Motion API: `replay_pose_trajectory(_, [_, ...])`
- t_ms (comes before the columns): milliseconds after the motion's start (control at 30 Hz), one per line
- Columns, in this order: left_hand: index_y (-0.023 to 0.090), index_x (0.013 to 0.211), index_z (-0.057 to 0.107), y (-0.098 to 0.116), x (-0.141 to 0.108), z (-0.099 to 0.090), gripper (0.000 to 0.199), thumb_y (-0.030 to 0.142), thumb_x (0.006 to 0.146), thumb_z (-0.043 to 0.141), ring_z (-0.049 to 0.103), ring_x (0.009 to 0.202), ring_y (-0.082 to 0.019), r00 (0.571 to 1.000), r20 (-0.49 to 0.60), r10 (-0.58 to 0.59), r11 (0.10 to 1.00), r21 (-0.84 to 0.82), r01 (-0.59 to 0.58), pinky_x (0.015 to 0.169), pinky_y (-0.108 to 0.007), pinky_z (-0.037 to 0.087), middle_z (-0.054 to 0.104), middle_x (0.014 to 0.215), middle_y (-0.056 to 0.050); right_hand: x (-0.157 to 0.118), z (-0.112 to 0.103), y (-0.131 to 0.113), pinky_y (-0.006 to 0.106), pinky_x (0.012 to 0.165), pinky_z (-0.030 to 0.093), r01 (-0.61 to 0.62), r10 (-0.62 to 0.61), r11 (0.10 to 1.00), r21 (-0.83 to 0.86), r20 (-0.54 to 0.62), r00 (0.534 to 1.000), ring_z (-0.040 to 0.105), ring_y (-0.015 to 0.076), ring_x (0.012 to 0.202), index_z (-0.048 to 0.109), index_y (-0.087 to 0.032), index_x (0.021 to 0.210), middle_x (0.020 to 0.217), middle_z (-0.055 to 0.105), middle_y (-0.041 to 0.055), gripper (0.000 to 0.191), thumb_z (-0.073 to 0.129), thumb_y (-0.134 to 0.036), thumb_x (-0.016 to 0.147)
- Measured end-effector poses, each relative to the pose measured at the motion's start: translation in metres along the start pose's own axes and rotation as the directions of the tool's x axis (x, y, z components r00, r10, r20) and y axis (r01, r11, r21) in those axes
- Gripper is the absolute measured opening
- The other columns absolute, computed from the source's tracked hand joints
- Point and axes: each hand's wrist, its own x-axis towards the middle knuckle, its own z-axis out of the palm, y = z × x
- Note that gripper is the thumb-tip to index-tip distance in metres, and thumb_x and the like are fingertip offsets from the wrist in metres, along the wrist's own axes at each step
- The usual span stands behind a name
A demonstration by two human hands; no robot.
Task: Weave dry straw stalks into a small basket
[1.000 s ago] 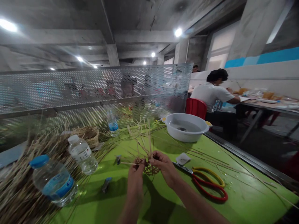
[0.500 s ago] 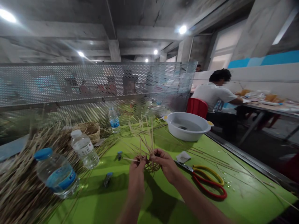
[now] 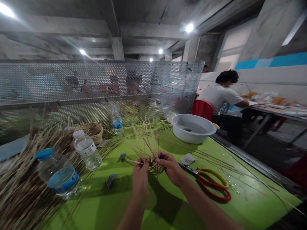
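Weave (image 3: 156, 170): being held between both hands, over the middle of the tabletop (image 3: 112, 210); loose stalks (image 3: 157, 138) are fanning up from it; whether its base is touching the tabletop, I cannot tell
Left hand (image 3: 141, 174): pinching the weave's left edge; a pale strip is sticking out beside it
Right hand (image 3: 171, 167): gripping the weave's right side, thumb against fingers; it is almost meeting the left
Change: little is shifting over the last second; both hands are keeping to the same spot, so the weaving is seemingly going on by small finger moves
Clips (image 3: 110, 181): two are lying left of the hands
Scissors (image 3: 197, 173): lying just right of the right hand; a scrap (image 3: 187, 159) is lying beside the blades
Basin (image 3: 189, 136): standing farther back, holding water
Bottles (image 3: 87, 150): three are standing leftward, near a straw pile (image 3: 26, 172)
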Motion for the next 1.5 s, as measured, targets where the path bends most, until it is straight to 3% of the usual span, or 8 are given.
replay_pose_trajectory(533, [0.016,0.077,0.07,-0.001,0.0,-0.003,0.024,0.034,0.062,0.076,0.063,0.076,-0.02,0.999,0.001,-0.053,0.999,0.003,0.053,0.071,-0.029,0.046,0.072,0.075,-0.004,-0.001,-0.002,0.003,0.026,0.066,0.037,-0.012,0.012,1.0,0.001,0.012,1.0,0.053,0.0152,0.069,0.068,-0.019,0.073,0.073,0.063,0.0008,0.017,0.082,-0.027,0.065])
replay_pose_trajectory(900, [0.016,0.072,0.069,0.0,0.001,-0.003,0.02,0.034,0.063,0.076,0.062,0.072,-0.02,0.999,0.02,-0.026,0.999,0.034,0.026,0.07,-0.028,0.044,0.07,0.069,-0.002,0.0,-0.004,0.005,0.026,0.066,0.038,-0.029,0.028,0.998,0.048,0.012,1.0,0.054,0.0152,0.07,0.068,-0.02,0.075,0.074,0.064,0.0,0.019,0.083,-0.025,0.064])
replay_pose_trajectory(1200, [0.015,0.087,0.075,0.014,-0.005,0.001,0.025,0.028,0.066,0.075,0.067,0.088,-0.023,0.975,0.22,-0.015,0.998,0.068,0.0,0.087,-0.034,0.048,0.076,0.088,-0.009,0.005,-0.009,0.007,0.027,0.066,0.038,-0.037,0.026,0.994,-0.104,-0.102,0.994,0.051,0.0147,0.066,0.064,-0.018,0.067,0.067,0.061,-0.0013,0.019,0.081,-0.026,0.061])
replay_pose_trajectory(1367, [0.015,0.081,0.074,0.009,0.0,0.0,0.023,0.033,0.066,0.076,0.067,0.078,-0.021,0.983,0.181,-0.012,0.994,0.108,-0.007,0.077,-0.031,0.05,0.075,0.079,-0.006,0.005,-0.008,0.008,0.027,0.062,0.037,-0.022,0.007,0.985,-0.172,-0.086,0.996,0.049,0.0142,0.062,0.063,-0.019,0.066,0.064,0.058,-0.0017,0.023,0.082,-0.031,0.061])
replay_pose_trajectory(1500, [0.015,0.083,0.074,0.004,0.002,-0.002,0.025,0.033,0.066,0.076,0.066,0.08,-0.022,0.987,0.158,0.005,0.993,0.112,-0.023,0.079,-0.031,0.05,0.075,0.08,-0.006,0.005,-0.007,0.01,0.027,0.059,0.035,0.011,-0.034,0.973,-0.23,-0.1,0.994,0.048,0.0139,0.06,0.063,-0.018,0.069,0.064,0.057,-0.0018,0.023,0.08,-0.034,0.063])
